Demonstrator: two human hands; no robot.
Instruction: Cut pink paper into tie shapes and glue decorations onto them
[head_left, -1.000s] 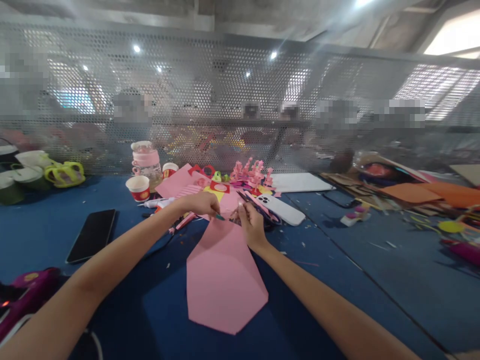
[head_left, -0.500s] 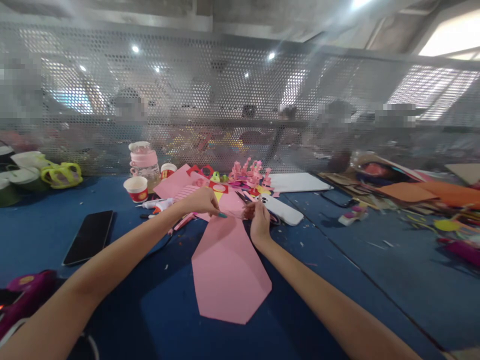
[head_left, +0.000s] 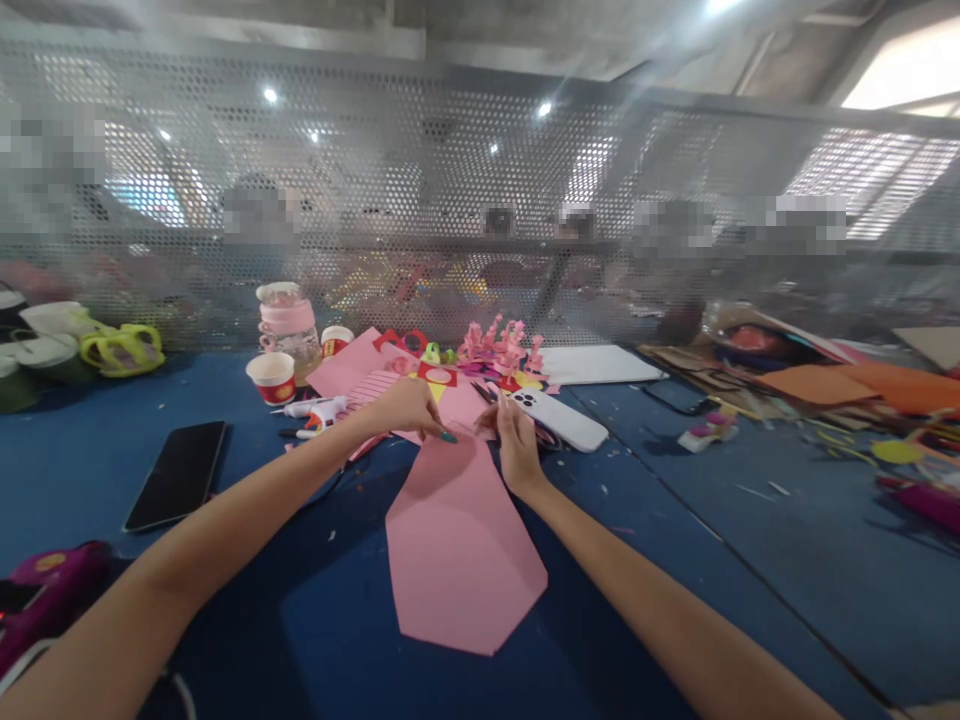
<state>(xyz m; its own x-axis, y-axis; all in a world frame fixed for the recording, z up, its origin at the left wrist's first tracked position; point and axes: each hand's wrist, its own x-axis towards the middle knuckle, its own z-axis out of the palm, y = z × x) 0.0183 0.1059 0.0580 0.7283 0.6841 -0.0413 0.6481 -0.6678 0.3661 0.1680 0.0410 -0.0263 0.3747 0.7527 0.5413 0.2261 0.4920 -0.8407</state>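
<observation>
A large pink sheet of paper (head_left: 469,550), cut with angled corners, reaches from my hands toward the near side of the blue table. My left hand (head_left: 411,408) pinches its narrow far end, with a green-painted thumbnail on top. At the right of that same end is my right hand (head_left: 519,445), fingers bent together at the paper's edge; the fingertips are partly hidden. Dark blades, seemingly scissors (head_left: 481,393), show just beyond the right fingers. A white phone (head_left: 566,420) lies beside my right hand. Beyond my left hand are pink striped paper pieces (head_left: 367,390).
A black phone (head_left: 178,475), a white-and-orange glue gun (head_left: 324,412), a paper cup (head_left: 271,378) and a pink-lidded bottle (head_left: 289,330) stand or lie left. Pink paper flowers (head_left: 504,350) are at the back. Orange card (head_left: 814,385) and scraps lie right, before a perforated metal screen (head_left: 435,180).
The pink sheet has shifted slightly toward me and to the right. My right fingers have straightened a little at its edge; my left hand has barely moved.
</observation>
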